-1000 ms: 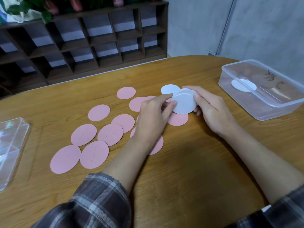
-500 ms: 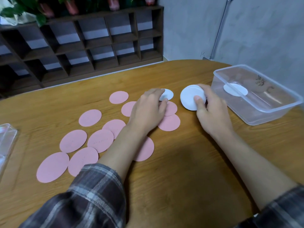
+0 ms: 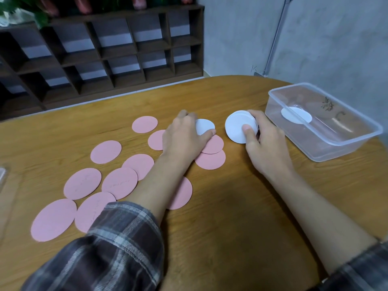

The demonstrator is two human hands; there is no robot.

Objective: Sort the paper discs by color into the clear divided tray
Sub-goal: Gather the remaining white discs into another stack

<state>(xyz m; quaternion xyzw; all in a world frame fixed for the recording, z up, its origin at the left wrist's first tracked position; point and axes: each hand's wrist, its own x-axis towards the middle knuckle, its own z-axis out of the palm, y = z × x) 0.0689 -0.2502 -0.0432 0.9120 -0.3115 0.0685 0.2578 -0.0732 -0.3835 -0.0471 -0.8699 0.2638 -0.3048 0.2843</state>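
Several pink paper discs (image 3: 106, 152) lie spread over the left and middle of the wooden table (image 3: 220, 217). My right hand (image 3: 266, 148) grips a stack of white discs (image 3: 236, 128), thumb on its face, tilted up off the table. My left hand (image 3: 185, 136) lies over a single white disc (image 3: 204, 126) on the table, thumb at its near edge; the fingers partly hide it. A clear plastic box (image 3: 323, 122) stands at the right with one white disc (image 3: 297, 114) inside.
The corner of a second clear tray (image 3: 2, 172) shows at the far left edge. A dark wooden shelf unit (image 3: 105, 51) stands behind the table, and a grey wall with a pipe (image 3: 276, 36) is at the back right.
My right hand carried the white stack away to the right, toward the clear box. My left hand let go of the stack and came down on the single white disc.
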